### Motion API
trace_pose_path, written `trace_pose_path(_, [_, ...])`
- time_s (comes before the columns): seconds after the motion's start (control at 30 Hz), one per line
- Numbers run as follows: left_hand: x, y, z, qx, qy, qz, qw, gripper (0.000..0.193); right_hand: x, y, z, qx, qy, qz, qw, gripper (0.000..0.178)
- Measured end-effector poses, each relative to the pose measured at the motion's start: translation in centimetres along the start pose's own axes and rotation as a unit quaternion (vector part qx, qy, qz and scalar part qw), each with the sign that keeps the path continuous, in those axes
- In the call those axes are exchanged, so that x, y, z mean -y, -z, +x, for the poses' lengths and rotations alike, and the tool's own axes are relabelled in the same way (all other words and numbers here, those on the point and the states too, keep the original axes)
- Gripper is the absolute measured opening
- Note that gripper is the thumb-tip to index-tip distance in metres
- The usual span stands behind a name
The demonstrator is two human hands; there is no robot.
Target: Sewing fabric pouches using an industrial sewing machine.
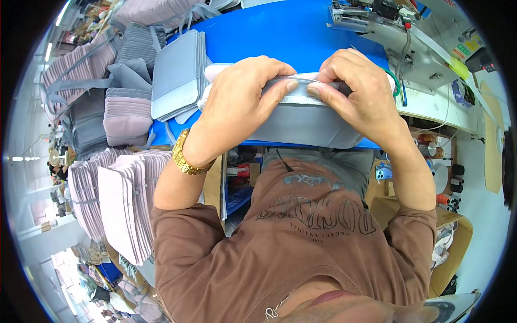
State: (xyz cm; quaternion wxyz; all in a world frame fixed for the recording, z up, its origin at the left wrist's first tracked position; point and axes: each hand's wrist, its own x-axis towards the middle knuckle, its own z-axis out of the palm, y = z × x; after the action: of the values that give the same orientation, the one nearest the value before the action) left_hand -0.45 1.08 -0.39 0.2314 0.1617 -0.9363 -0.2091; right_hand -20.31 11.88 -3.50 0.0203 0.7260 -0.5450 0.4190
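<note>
A grey fabric panel [309, 125] with a pale lining hangs over the blue table's near edge, its top edge bunched up between my hands. My left hand [245, 89], with a gold watch on its wrist, pinches that edge between thumb and fingers. Close beside it, my right hand [358, 89] pinches the same edge, thumb toward me. A dark narrow piece shows under the right fingers; its kind is unclear. Past the right hand a green loop [397, 83] sticks out, the rest of it hidden.
Left on the blue table [247, 32] lie stacked grey panels [179, 75] and bundled pink and grey pieces [127, 116]. Pink panels [126, 207] stand lower left. A sewing machine [414, 59] occupies the far right, with thread spools [447, 202] and a cardboard box [458, 242] below.
</note>
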Motion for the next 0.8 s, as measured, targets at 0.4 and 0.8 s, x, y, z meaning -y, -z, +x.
trace_pose_path(0.4, [0.6,1.1,-1.2,-0.026,-0.018,0.002,1.000,0.010,-0.5,3.8,-1.9,0.078,-0.183,0.138,0.970,0.019])
trace_pose_path(0.8, [0.6,1.2,-1.5,-0.010,0.028,-0.006,1.000,0.010,-1.1,4.2,-3.9,0.033,-0.204,0.202,0.957,0.016])
